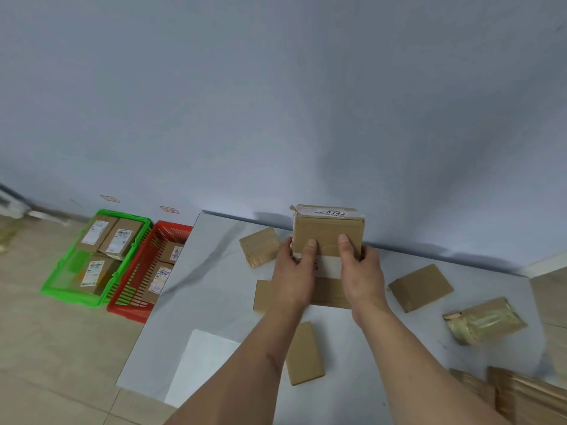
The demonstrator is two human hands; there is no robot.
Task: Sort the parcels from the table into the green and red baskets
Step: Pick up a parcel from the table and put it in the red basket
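Brown cardboard fills most of what I see: a small brown cardboard box with a white label point(328, 230) is held up above the white marble-look table point(214, 289), near its far edge, with the label face turned upward and the digits 5144 readable on it. My left hand point(294, 271) grips the box from its left side, thumb pressed on the near face and fingers wrapped behind. My right hand point(362, 271) grips the right side the same way, thumb on the near face. Both hands are closed on this one box.

Below and around it, more plain cardboard parcels lie flat on the table: one at the far left of the group point(259, 246), one partly hidden under my hands point(329, 292), one by my left forearm point(303, 354), one to the right point(422, 286), and a tape-covered shiny parcel point(484, 320) farther right.

On the tiled floor to the left of the table stand a green plastic basket point(64, 286) and, just beside it and touching the table's side, a red plastic basket point(129, 302). Each already holds labelled cardboard parcels.
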